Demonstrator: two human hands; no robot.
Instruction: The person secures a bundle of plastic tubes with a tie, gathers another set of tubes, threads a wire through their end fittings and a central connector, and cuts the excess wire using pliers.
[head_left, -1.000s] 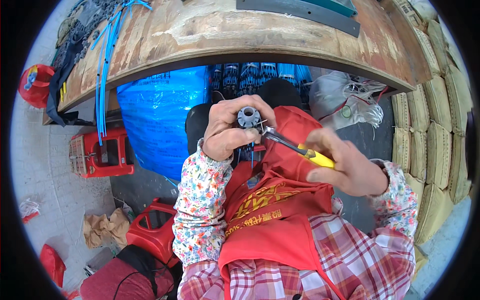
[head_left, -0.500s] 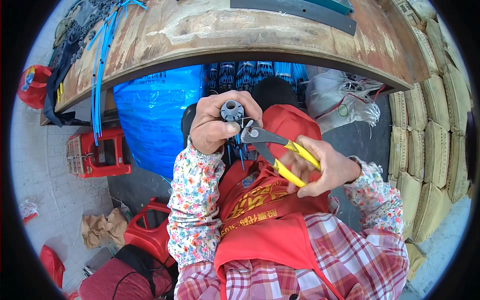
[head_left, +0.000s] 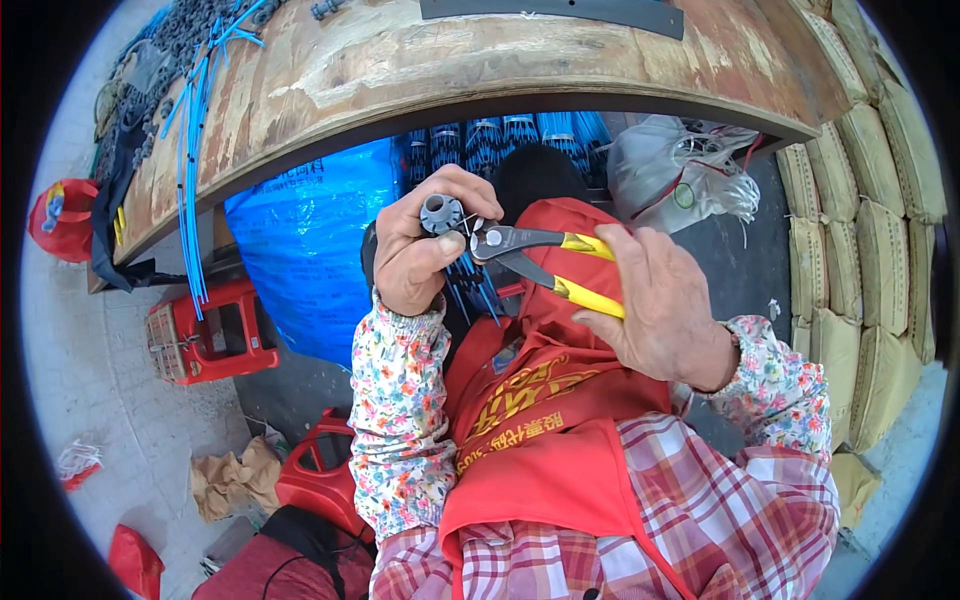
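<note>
My left hand (head_left: 420, 250) grips a small grey round part (head_left: 441, 213) with thin blue strands (head_left: 470, 285) hanging below it. My right hand (head_left: 660, 300) holds yellow-handled pliers (head_left: 545, 255), whose metal jaws reach the right side of the grey part. Both hands are raised in front of my red apron (head_left: 540, 420), just under the edge of a worn wooden table (head_left: 420, 70).
Blue cable ties (head_left: 195, 140) hang over the table's left end. A blue plastic sack (head_left: 310, 240) and a red stool (head_left: 205, 335) sit below. A grey bag (head_left: 680, 165) lies to the right, next to stacked tan sacks (head_left: 865, 230). Another red stool (head_left: 320, 475) stands by my knee.
Both hands have risen toward the table edge. The pliers, first angled down with handles closed, have opened, and their jaws have come level with the grey part.
</note>
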